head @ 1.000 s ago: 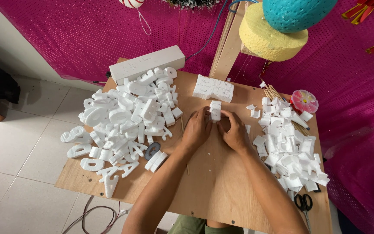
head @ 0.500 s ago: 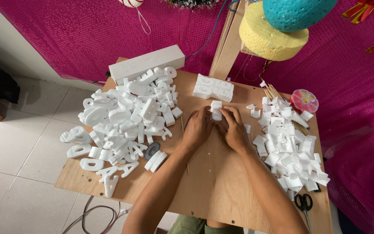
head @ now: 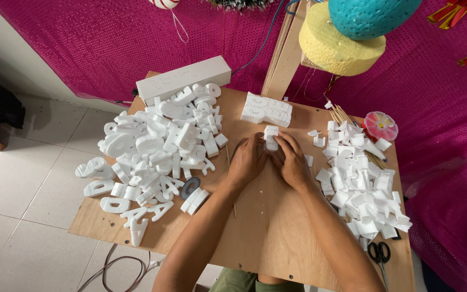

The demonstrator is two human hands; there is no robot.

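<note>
1. I see both hands meeting near the middle of the wooden board [head: 277,243], the left hand [head: 248,161] and right hand [head: 293,162] closed together around one small white foam piece [head: 271,137], which sticks out above the fingertips at 12 o'clock from the hands

2. My left hand pinches the piece from its 9 o'clock side, my right from 3 o'clock; both are gripping it, neither is open

3. At 9 o'clock from the hands lies a large heap of finished foam letters [head: 158,151], some spilling past the board's left edge; I judge this to be the bulk of the work already done

4. At 3 o'clock sits a pile of foam offcuts [head: 360,184], which I read as waste pushed out of the cut shapes

5. At 12 o'clock, just beyond the held piece, a marked foam slab [head: 266,110] lies uncut, and a long white foam block [head: 184,80] rests at 11 o'clock; to my eye that stock is what is left

6. Scissors [head: 378,252] lie at 4 o'clock near the board's corner, untouched, and a thin wooden stick [head: 230,178] lies beside my left wrist
</note>
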